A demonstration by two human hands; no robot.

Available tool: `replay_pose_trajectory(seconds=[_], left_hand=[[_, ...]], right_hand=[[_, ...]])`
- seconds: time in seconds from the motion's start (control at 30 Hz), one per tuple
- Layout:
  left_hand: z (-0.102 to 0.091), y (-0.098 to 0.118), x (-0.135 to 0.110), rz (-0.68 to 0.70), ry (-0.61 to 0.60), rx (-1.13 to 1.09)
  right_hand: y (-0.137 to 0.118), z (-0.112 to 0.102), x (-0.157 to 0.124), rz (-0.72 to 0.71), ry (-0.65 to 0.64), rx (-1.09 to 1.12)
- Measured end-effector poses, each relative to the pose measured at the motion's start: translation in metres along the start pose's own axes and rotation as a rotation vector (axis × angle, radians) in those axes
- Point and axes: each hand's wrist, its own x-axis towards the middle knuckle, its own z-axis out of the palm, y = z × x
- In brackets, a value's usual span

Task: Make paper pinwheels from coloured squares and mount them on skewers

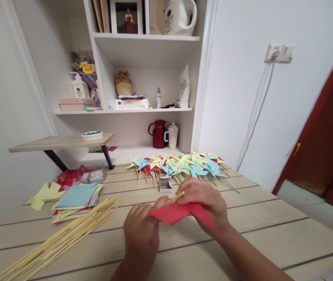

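Observation:
A red paper pinwheel, its blades facing down toward me, is gripped by my right hand, with the fingers curled over its top. From behind the paper a thin wooden stick slants up to the right; its lower end runs into the closed fingers of my left hand. Where the stick meets the paper is hidden by my fingers. Just beyond my hands stands a small open white box. Finished-looking pinwheels in yellow, blue and red lie on sticks behind it.
Loose wooden sticks lie at the left beside stacked coloured paper squares. Near them are a folded yellow paper piece and a clear container. A raised board stands behind. Shelves hold a red jug and a cup.

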Motion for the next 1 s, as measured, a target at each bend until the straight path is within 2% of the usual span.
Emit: replay_pose_trajectory(seconds=[0.53, 0.87, 1.0], left_hand=[[-0.004, 0.013, 0.007, -0.071, 0.055, -0.127], [0.0, 0.022, 0.006, -0.608, -0.079, -0.655], [0.003, 0.021, 0.003, -0.708, -0.116, -0.748]], right_hand=[[-0.001, 0.002, -0.001, 0.006, 0.018, 0.031], [0.002, 0.001, -0.003, 0.06, 0.016, 0.079], [0.001, 0.001, -0.002, 0.072, 0.016, 0.079]])
